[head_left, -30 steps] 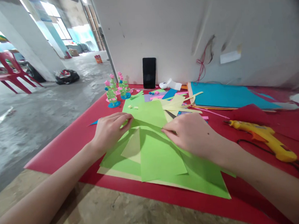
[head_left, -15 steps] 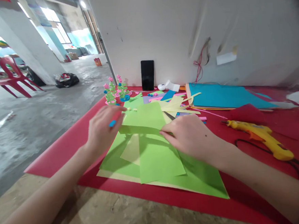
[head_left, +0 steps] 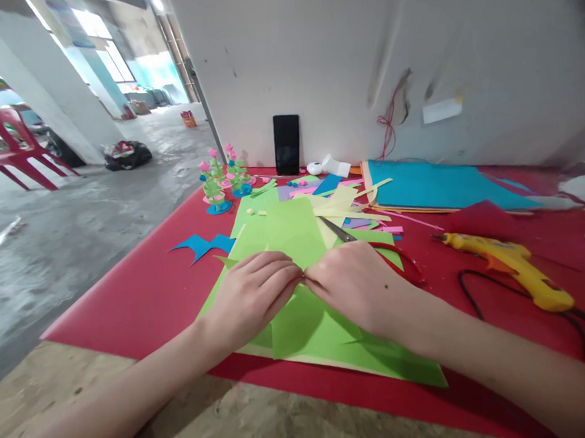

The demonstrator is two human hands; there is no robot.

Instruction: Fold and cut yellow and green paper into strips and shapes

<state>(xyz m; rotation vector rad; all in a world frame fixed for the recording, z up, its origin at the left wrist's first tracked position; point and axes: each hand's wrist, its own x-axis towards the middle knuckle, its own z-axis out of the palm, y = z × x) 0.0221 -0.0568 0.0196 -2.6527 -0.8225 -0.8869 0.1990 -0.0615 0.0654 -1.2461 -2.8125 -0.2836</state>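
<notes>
Red sheet (head_left: 141, 283) is running wide to its left edge; green paper (head_left: 288, 231) is lying mid-sheet, left hand (head_left: 258, 295) and right hand (head_left: 352, 285) closing on it, almost touching; scissors (head_left: 344, 233) are resting just beyond.

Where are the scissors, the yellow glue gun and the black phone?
Scissors (head_left: 344, 234): head view, on the metal blades.
Glue gun (head_left: 516, 263): head view, on its yellow body.
Phone (head_left: 287, 144): head view, on its dark front.

Lime-green paper (head_left: 293, 229), blue scraps (head_left: 199, 246), red covering (head_left: 141, 283), red-handled scissors (head_left: 344, 233), yellow glue gun (head_left: 522, 267)
</notes>
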